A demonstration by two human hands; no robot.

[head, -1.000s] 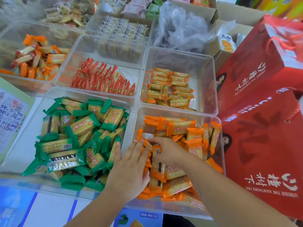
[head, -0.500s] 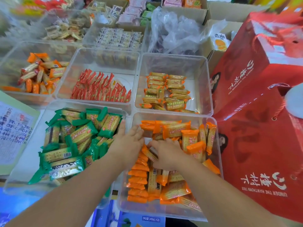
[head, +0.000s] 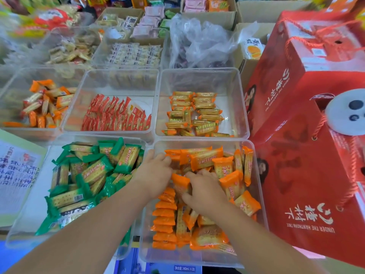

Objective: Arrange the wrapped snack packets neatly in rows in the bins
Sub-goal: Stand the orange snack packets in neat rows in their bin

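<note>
Both my hands are inside the near right clear bin [head: 199, 259], which holds orange-wrapped cracker packets [head: 205, 158]. A row of them stands on edge along the bin's left side [head: 165, 222]; the others lie loose. My left hand [head: 153, 176] presses against the far end of that row, fingers bent near the bin's far left corner. My right hand [head: 204, 189] is closed on an orange packet [head: 180, 184] beside the row. The neighbouring bin on the left holds a jumble of green-wrapped packets [head: 92, 175].
Behind are clear bins of red packets [head: 116, 115], small yellow-orange packets [head: 194, 113] and mixed orange packets [head: 45, 103]. Large red gift boxes [head: 308, 155] press against the right side. A crumpled plastic bag [head: 199, 42] and cardboard boxes stand at the back. A printed sheet [head: 17, 171] lies left.
Both hands have moved farther into the orange bin, toward its far left corner. More packets now stand in the row along the left side. The view shifted back and up.
</note>
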